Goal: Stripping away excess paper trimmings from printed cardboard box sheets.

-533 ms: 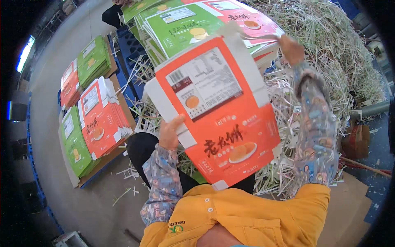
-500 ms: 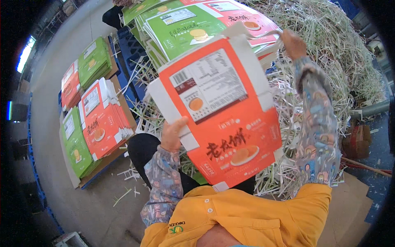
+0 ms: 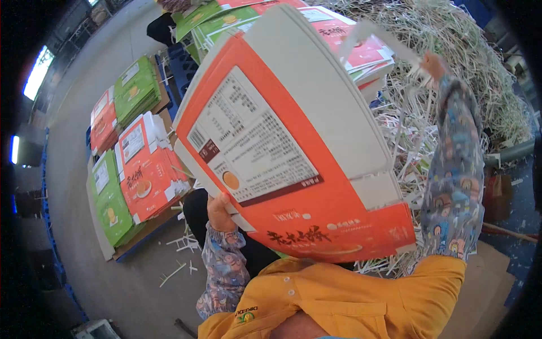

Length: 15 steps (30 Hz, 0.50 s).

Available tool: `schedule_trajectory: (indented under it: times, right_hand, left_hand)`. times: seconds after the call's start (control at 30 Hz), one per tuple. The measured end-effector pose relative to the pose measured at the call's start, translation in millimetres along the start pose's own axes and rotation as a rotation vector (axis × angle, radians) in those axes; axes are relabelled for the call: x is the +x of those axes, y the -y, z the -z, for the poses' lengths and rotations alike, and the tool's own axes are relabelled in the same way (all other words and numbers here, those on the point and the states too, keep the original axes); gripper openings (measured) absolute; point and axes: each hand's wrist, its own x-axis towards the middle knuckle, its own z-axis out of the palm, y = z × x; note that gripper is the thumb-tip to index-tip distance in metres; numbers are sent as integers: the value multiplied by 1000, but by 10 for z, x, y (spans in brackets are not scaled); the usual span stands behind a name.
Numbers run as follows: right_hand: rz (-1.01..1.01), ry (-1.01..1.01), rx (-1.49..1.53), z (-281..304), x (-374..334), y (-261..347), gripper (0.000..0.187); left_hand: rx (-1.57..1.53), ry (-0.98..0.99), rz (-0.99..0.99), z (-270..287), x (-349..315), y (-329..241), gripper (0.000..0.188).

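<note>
My left hand (image 3: 221, 213) is closed on the lower left edge of an orange-red printed carton blank (image 3: 310, 138), flat, with white flaps. The blank is tilted up in front of me, its upper end toward the stacks behind it. At the upper right, my right hand (image 3: 436, 66) is closed on a white paper strip (image 3: 389, 40) that trails leftward, smeared by motion. This hand is apart from the blank. Whether more than one blank is in my left hand, I cannot tell.
Green and red carton blanks (image 3: 350, 39) are stacked at the back. More piles of blanks (image 3: 149, 175) lie on a low pallet at the left. A large heap of shredded paper strips (image 3: 451, 45) fills the right, beside a grey pipe (image 3: 511, 153). Loose scraps (image 3: 172, 274) lie on the floor.
The blank has tilted up and come closer to the camera. My right hand has moved right, and the white strip has swung out from the blank's upper edge.
</note>
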Motion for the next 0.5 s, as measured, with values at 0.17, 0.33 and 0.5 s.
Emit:
schedule_trajectory:
  times: [0.17, 0.33, 0.5]
  right_hand:
    - [260, -56, 852, 35, -848, 1188, 32]
    - [211, 405, 1532, 580, -1414, 2209, 43]
    - [209, 269, 1401, 519, -1458, 2584, 44]
  left_hand:
    - [82, -93, -86, 90, 40, 21, 53]
    - [170, -85, -54, -239, 47, 33, 45]
    - [128, -27, -23, -454, 61, 33, 46]
